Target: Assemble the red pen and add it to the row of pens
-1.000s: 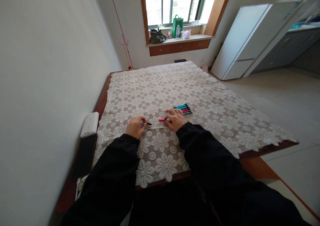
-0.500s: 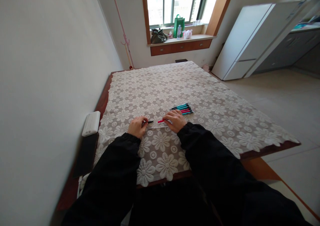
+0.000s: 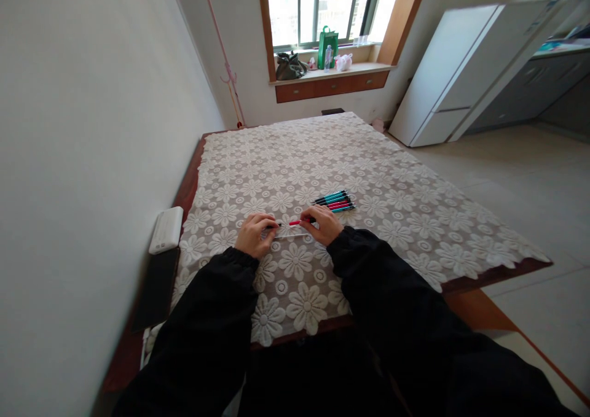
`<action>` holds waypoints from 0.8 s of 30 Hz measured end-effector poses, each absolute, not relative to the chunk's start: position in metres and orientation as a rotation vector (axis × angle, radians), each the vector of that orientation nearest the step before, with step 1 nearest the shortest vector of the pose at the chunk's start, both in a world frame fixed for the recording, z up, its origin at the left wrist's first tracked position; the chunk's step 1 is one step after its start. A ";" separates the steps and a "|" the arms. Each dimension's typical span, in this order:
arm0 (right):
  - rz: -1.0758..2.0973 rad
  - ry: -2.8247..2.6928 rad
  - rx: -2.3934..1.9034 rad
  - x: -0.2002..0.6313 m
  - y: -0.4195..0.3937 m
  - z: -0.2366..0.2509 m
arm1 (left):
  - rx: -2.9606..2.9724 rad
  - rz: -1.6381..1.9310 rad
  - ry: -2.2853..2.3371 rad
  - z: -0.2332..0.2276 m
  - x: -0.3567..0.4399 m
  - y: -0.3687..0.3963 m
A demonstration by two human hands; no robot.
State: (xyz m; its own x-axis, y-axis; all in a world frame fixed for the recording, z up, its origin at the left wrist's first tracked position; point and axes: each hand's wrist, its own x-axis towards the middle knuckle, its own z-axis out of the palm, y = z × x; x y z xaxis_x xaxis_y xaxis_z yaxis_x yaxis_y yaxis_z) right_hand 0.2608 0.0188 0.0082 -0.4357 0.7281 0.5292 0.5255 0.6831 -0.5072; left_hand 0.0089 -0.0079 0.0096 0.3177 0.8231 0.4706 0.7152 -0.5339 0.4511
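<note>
My left hand (image 3: pixel 251 235): fingers pinched on a black pen tip (image 3: pixel 275 225), low over the lace cloth (image 3: pixel 391 220) of the tabletop. My right hand (image 3: pixel 325 223): gripping a red pen barrel (image 3: pixel 297 222), its end just beside the black tip. Also present: a thin clear refill (image 3: pixel 290 236) lying between both hands; a row of pens (image 3: pixel 335 201) just beyond my right hand.
</note>
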 end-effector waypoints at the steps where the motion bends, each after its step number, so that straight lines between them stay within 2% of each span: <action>1: 0.364 -2.101 -0.953 0.261 0.019 0.008 | 2.419 1.018 1.423 0.010 0.009 -0.008; 15: 0.439 -1.928 -0.958 0.261 0.020 0.006 | 2.462 0.957 1.368 0.009 0.009 -0.009; 24: 0.471 -2.138 -1.050 0.260 0.025 -0.001 | 2.486 0.869 1.357 0.008 0.009 -0.009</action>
